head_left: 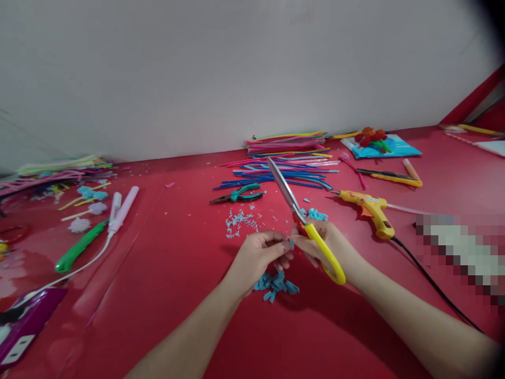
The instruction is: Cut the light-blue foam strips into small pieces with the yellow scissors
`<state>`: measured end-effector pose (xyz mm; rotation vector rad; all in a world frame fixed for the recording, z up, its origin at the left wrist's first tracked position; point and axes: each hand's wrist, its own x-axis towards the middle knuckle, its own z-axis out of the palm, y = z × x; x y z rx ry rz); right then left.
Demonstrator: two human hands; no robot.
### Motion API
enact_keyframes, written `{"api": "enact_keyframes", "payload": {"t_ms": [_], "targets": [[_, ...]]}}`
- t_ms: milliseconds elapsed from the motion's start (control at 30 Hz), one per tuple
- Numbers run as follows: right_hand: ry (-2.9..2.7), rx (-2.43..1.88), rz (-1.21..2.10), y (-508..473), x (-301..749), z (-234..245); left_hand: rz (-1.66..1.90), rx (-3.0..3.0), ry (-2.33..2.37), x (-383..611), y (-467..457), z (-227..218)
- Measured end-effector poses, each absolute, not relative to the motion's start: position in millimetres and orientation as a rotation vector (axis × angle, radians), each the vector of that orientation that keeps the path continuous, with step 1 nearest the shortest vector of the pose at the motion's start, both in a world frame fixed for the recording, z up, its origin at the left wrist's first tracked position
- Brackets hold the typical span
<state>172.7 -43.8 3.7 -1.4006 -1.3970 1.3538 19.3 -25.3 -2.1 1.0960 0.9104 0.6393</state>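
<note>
Evidently, cutting is well advanced in the work I follow remotely through the head camera: many short pieces lie finished beside long stock. The left hand [262,251] is closed in a pinch, thumb against fingers, on a small blue piece [292,244] held above the red table [165,316]. The right hand [338,246] grips the yellow-handled scissors [287,189], whose blades point up and away and appear to lie together; its fingertips come close to the same piece, though I cannot tell whether they touch it. Just below the left hand sits a heap of short blue strips [277,283], which I take to be cut already; beyond the right hand lies a second cluster of curled blue pieces [316,214], partly hidden by that hand and, in my judgement, shaped further than the strips. Pale trimmings [239,220] scatter on the table near the teal-handled pliers [239,195], which lie untouched. As to what remains, I judge that most strips in the heap are not yet worked like the curled ones, while the loose long stems [272,178] and the bundle of coloured stems [288,143] behind them look uncut. I see no assembled blue form near the hands; the yellow glue gun [369,208] rests unheld to the right.
</note>
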Motion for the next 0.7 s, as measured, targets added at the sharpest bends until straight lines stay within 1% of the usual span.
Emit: {"api": "enact_keyframes", "payload": {"t_ms": [167,267,333,467,533,700], "targets": [[-1.424,-1.447,1.29,-43.2,170.5,-6.3,0.697,1.174,0.983,22.5,-27.9,-3.3],[-1.535,-1.489,1.176,-42.9,171.9,-6.0,0.701,1.183,0.995,22.3,-28.3,-3.1],[-1.672,-1.539,1.029,-43.0,175.4,-3.1,0.753,1.153,0.983,20.4,-26.3,-2.4],[-1.986,-1.74,0.556,-44.2,183.1,0.4,0.982,1.013,0.96,14.3,-18.9,1.0],[-2.1,-1.813,0.373,-45.0,184.7,-1.3,1.09,0.936,0.961,11.3,-15.6,3.3],[-2.27,-1.87,0.177,-46.9,183.6,-7.5,1.234,0.889,0.965,6.5,-12.2,5.9]]}}
